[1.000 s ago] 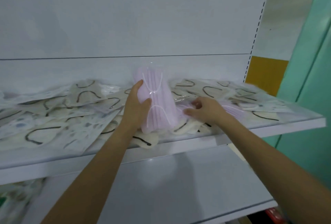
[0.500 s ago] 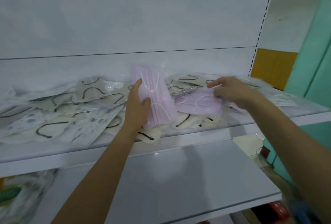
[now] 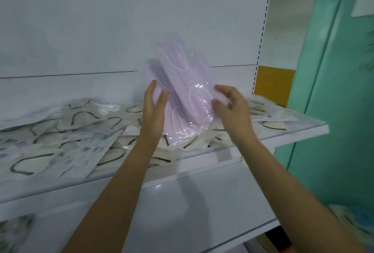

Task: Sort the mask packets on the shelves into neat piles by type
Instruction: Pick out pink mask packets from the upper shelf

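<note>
Lilac packets [image 3: 182,95] stand between your flat left hand [image 3: 154,109] and gripping right hand [image 3: 232,109]; square them, then shelve together.

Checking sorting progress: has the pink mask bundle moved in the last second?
Yes, upward: the pink mask bundle now crosses the back-panel seam it sat below.
</note>
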`<act>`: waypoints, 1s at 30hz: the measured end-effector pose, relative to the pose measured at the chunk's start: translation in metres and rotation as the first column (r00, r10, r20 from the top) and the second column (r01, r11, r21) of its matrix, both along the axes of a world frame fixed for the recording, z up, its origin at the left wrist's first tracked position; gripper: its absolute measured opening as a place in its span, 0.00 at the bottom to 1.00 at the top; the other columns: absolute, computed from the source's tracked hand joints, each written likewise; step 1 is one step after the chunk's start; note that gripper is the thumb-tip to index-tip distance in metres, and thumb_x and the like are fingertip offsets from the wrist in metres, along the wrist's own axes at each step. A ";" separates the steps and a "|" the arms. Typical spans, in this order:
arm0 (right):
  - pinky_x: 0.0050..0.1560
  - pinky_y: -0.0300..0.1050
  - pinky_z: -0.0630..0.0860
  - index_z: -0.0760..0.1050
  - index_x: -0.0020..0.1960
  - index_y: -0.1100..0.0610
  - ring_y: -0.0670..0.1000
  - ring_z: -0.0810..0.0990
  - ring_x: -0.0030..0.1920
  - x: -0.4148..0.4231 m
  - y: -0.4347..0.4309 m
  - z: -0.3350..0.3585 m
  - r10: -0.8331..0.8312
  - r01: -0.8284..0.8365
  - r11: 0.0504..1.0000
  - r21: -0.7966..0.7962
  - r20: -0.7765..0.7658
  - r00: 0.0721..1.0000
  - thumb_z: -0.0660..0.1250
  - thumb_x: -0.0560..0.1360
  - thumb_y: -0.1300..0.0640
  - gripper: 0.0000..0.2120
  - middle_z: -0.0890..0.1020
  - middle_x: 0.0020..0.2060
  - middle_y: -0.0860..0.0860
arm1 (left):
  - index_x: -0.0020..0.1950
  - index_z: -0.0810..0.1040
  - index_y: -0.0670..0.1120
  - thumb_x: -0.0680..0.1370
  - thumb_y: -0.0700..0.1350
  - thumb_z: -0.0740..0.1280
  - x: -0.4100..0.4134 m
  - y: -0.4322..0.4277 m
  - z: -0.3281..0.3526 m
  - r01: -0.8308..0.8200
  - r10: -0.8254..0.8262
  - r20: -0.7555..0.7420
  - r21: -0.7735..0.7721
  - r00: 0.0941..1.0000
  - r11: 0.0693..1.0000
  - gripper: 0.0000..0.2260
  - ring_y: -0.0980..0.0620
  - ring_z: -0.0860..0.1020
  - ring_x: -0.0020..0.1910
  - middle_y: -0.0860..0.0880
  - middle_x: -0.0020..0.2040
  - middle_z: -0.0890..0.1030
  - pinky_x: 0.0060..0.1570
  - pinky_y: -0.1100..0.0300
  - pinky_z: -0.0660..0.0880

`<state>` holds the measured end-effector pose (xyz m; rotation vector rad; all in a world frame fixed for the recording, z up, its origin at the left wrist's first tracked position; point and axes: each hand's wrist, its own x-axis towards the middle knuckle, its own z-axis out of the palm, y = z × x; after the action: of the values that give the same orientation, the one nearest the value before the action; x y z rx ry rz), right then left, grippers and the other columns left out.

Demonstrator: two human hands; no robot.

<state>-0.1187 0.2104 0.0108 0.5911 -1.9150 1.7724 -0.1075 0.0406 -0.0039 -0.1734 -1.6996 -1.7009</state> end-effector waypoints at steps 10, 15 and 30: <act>0.41 0.32 0.72 0.71 0.52 0.52 0.44 0.72 0.36 -0.017 -0.028 -0.028 0.263 -0.257 0.965 -0.057 0.131 0.956 0.66 0.74 0.67 0.13 0.75 0.40 0.51 | 0.62 0.70 0.45 0.73 0.35 0.60 0.000 -0.021 -0.005 -0.038 0.037 0.110 0.011 0.993 0.999 0.19 0.52 0.77 0.51 0.50 0.53 0.78 0.52 0.59 0.75; 0.39 0.29 0.71 0.71 0.54 0.52 0.37 0.71 0.31 -0.031 -0.022 -0.038 0.266 -0.273 0.960 0.062 0.108 0.958 0.65 0.74 0.67 0.14 0.73 0.36 0.45 | 0.66 0.69 0.47 0.73 0.55 0.65 -0.015 0.000 -0.002 0.026 -0.052 0.177 0.143 0.983 0.989 0.24 0.55 0.75 0.58 0.51 0.63 0.75 0.60 0.56 0.70; 0.59 0.38 0.63 0.62 0.71 0.57 0.51 0.67 0.67 -0.067 -0.009 -0.040 0.183 -0.263 0.863 0.431 0.217 0.959 0.69 0.73 0.57 0.29 0.68 0.68 0.53 | 0.57 0.78 0.46 0.81 0.50 0.55 -0.038 0.028 -0.019 -0.019 -0.080 0.344 0.273 0.935 0.962 0.15 0.51 0.82 0.46 0.49 0.48 0.84 0.43 0.57 0.80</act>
<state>-0.1857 0.2014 -0.0292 0.8804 -2.5017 1.5384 -0.1453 0.0681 -0.0226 0.2513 -1.6892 -2.0643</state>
